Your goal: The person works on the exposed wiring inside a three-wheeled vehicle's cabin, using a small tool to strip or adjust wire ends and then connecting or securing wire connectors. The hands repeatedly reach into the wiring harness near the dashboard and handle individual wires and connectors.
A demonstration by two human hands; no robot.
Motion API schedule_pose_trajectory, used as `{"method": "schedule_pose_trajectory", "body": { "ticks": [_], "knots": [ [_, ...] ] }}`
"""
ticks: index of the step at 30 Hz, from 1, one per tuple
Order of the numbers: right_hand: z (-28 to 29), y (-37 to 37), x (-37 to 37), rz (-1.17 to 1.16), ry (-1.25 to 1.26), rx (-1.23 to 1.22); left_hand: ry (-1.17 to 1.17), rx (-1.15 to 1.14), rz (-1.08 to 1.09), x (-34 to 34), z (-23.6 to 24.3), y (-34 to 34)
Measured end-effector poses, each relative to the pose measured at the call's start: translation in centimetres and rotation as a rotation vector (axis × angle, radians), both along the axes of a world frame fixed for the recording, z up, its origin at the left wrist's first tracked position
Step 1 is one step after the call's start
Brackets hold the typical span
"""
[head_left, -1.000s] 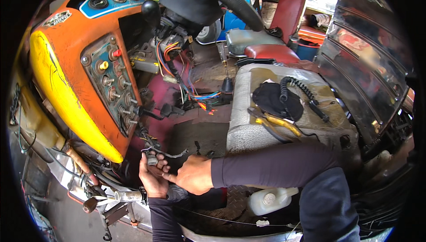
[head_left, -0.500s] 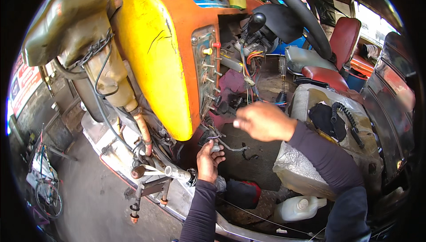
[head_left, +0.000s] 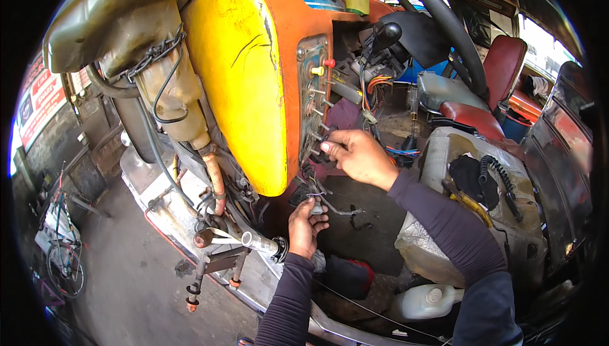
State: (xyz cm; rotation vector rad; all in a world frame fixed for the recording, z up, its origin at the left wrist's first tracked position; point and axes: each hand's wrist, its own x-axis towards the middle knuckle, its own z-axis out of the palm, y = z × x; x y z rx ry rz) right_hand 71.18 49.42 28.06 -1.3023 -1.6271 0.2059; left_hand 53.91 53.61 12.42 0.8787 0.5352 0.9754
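Over the feed I'm seeing the left hand (head_left: 303, 232) gripping a grey connector (head_left: 316, 209) below the switch panel (head_left: 311, 92), the right hand (head_left: 364, 159) curling at that panel's lower end, leaving me unable to tell its grip, with a steering wheel (head_left: 457, 28) sitting farther up right

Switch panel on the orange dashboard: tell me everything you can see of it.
The switch panel is a narrow, worn, greyish plate, apparently metal, set upright in the orange dashboard and seen at a steep angle. Near its top, a red knob and a yellow knob stick out; below them, slim metal toggle levers project toward the picture's right. The right hand is at its lower end; whether it touches there is unclear.
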Motion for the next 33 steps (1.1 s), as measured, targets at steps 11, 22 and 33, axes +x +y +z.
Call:
{"method": "schedule_pose_trajectory", "body": {
  "ticks": [11, 22, 33],
  "knots": [
    [2.6, -0.7, -0.9, -0.107, -0.123, -0.07, -0.005, -0.021, 0.052, -0.5, 0.4, -0.5],
    [0.0, -0.2, 2.0, 0.049, 0.068, -0.152, -0.039, -0.027, 0.029, -0.3, 0.5, -0.4],
    [-0.6, 0.7, 1.4, -0.009, 0.094, -0.046, -0.066, -0.026, -0.028, 0.5, 0.4, -0.1]
  ]
}}
